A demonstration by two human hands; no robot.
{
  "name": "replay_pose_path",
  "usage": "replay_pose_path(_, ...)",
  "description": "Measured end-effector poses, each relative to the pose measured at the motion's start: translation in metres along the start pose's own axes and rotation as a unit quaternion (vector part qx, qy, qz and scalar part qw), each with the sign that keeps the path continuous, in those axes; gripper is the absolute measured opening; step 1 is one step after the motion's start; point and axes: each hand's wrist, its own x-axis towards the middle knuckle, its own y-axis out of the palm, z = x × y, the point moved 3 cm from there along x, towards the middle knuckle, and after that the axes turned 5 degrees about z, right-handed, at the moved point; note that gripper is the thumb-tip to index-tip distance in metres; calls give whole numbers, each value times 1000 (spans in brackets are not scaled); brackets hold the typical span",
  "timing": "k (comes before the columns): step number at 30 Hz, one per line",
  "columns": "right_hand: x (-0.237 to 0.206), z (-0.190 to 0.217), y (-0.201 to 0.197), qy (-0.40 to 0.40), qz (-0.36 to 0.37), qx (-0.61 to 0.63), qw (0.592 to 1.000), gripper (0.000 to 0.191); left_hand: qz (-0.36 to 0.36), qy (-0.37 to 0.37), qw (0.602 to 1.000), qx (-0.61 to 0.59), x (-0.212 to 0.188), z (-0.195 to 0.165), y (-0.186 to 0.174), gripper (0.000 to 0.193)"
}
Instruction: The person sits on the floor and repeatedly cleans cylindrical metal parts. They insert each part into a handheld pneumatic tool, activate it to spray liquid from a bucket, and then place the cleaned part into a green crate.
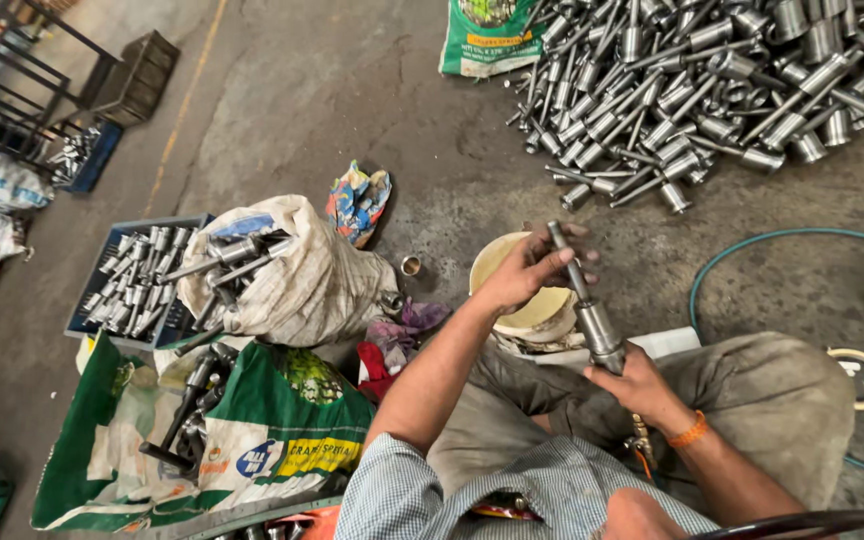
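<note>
Over my lap, just above the cream bucket [512, 262], I hold a steel shaft [584, 305] slanting up and away from me. My left hand [524, 272] is curled shut around its thin upper rod, fingers wrapped over the top. My right hand [632, 385] is closed under the thick lower collar, near my knee. I judge the metal slick, so a loose hold up top could let the shaft slide down through my fingers and knock my leg or the bucket rim. The big pile of similar shafts [692, 90] lies well apart on the concrete floor [352, 90], and a green hose [752, 245] curves beside my knee, where a dropped piece could roll and catch.
</note>
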Motion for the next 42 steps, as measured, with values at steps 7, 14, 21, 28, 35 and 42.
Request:
replay_pose_path(7,-4,-2,-30,-47,-21,-38,998,26,-119,121,964,207,65,-37,11,24)
replay_pose_path(14,-13,-19,-41,-12,-1,88,996,35,35,161,840,518,145,32,22,22)
replay_pose_path(21,11,-20,-51,89,-29,90,992,59,-16,-69,889,451,244,67,-8,34)
replay_pose_path(28,27,-11,-54,105,-21,35,994,48,-139,300,795,509,348,-119,-26,62)
replay_pose_path(35,18,-20,-47,64,-20,56,996,45,-73,311,865,387,225,-106,-51,37)
replay_pose_path(42,0,-16,-44,-45,-13,50,998,24,-59,11,805,590,-45,-19,-61,34)
